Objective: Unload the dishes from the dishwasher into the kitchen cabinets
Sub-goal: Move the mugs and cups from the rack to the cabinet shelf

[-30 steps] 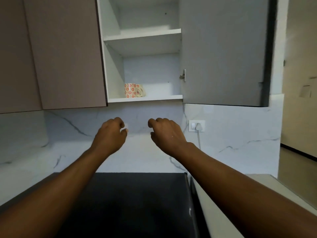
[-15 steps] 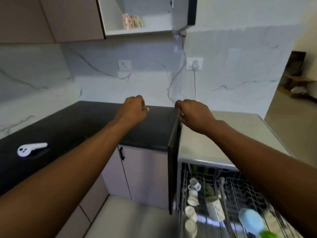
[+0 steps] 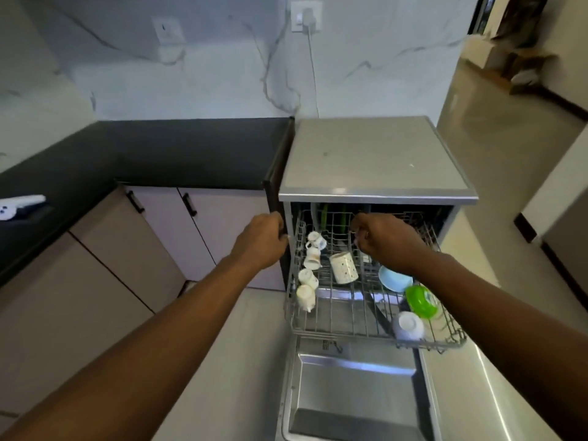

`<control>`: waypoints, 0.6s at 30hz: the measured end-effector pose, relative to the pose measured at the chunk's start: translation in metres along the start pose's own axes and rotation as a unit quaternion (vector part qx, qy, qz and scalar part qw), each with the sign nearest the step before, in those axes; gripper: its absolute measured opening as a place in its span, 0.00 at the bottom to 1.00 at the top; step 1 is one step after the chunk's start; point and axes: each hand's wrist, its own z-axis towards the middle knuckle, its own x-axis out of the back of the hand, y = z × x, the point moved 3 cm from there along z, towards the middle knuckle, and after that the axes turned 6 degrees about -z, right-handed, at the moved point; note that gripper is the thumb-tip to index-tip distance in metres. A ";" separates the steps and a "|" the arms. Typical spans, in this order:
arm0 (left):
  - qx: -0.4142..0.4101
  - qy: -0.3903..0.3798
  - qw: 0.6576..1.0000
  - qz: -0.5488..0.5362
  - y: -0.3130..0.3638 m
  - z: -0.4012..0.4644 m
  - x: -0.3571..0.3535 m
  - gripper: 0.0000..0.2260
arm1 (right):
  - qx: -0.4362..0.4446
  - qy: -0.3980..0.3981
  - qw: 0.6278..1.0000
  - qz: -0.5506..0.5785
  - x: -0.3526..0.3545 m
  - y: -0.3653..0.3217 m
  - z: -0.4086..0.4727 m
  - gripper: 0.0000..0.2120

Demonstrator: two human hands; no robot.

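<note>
Head view, looking down: dishwasher door point(image 3: 356, 396) lies dropped flat nearest the person, brushed steel inner panel, glossy. Above it the wire rack point(image 3: 321, 326) is pulled out, thin grey grid. Front right corner holds a small white bowl point(image 3: 408, 326), upturned; behind it a bright green bowl point(image 3: 421, 301), then a pale blue bowl point(image 3: 394, 279). Left edge carries a row of small white cups point(image 3: 308, 275), tipped on their sides. Mid-rack sits a cream cylindrical holder point(image 3: 343, 268), dotted with holes, tilted.

Right hand point(image 3: 386, 241) hovers over the rack's back half, fingers curled loosely inward; whether it grips anything I cannot tell. Left hand point(image 3: 261, 238) is half-closed at the dishwasher's left front edge, apparently touching it, holding no dish.

Beyond: flat matte grey dishwasher top point(image 3: 372, 154), black countertop point(image 3: 178, 148) beside it, veined marble wall point(image 3: 222, 65), a plugged socket point(image 3: 306, 15).
</note>
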 end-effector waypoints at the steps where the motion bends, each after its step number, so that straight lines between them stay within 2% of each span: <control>1: 0.004 -0.007 1.000 0.000 0.001 -0.001 -0.011 0.11 | -0.011 -0.011 1.000 0.008 -0.010 0.011 -0.009 0.12; 9: 0.072 -0.050 0.996 -0.032 -0.011 0.041 -0.123 0.12 | -0.064 -0.085 0.993 0.059 -0.111 0.100 -0.009 0.16; 14: 0.141 -0.056 0.987 -0.056 -0.042 0.068 -0.224 0.15 | -0.063 -0.111 0.987 0.096 -0.196 0.133 0.023 0.30; 18: 0.196 -0.070 0.978 -0.020 -0.068 0.073 -0.289 0.19 | -0.069 -0.114 0.986 0.098 -0.254 0.152 0.047 0.39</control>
